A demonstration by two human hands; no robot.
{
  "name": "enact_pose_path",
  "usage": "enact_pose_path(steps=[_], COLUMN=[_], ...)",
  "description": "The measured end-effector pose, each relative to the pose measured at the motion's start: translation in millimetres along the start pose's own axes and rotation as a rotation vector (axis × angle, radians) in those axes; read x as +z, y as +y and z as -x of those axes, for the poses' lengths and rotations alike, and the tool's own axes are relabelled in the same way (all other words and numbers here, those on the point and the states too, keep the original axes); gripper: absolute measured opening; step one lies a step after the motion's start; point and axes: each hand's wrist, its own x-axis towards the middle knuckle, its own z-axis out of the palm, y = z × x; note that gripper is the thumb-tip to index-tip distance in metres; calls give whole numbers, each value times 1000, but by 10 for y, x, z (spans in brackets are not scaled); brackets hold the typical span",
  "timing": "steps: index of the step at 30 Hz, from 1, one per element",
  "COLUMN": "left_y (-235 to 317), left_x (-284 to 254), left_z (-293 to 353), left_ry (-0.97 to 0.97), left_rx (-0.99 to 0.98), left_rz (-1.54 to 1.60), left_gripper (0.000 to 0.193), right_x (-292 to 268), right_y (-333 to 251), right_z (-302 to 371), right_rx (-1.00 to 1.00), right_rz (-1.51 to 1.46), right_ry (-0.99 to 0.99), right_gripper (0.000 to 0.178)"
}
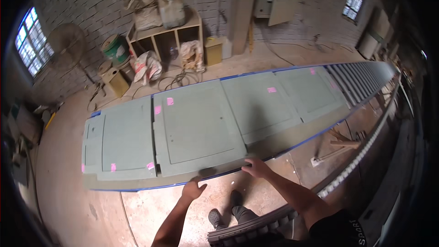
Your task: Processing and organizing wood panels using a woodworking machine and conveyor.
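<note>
green panels [199,126] lie on the table [297,135]. at its near edge, the left hand [194,189] has its thumb spread; whether the right hand [257,168] grips, i cannot tell. beyond the table, a shelf [177,40] holds a bottle [173,53]; a jug [172,13] tops it, contents unclear.

The black sleeve [336,225] bears white lettering [359,233]; the trousers [245,216] and 2 shoes [215,218] look dark.
</note>
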Motion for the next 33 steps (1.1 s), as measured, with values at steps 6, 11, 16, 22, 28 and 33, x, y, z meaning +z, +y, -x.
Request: enact_pose_path(steps=[6,11,16,22,28,33], left_y=[877,1412,1831,2255,2906,2716], left_x=[-96,-117,-244,34,476,674], left_z=[1129,1648,1746,1754,2574,2470], left_ry=[-450,-901,-735,-504,-100,230], left_rx=[327,222,490,716,490,634], left_rz=[424,746,169,-112,-569,-785], left_gripper=[61,68,60,45,49,61], right_x=[-617,-386,407,1225,1909,2336], right_y=[-995,-1076,-1066,-1330,-1476,-1509], right_z=[1974,3706,5458,6777,7950,8936], right_rx=[-15,261,769,1087,1287,1462], right_rz=[-149,-297,-316,-422,-212,139], right_ry=[213,580,826,1192,1449,1609], right_gripper=[42,38,34,39,35,42])
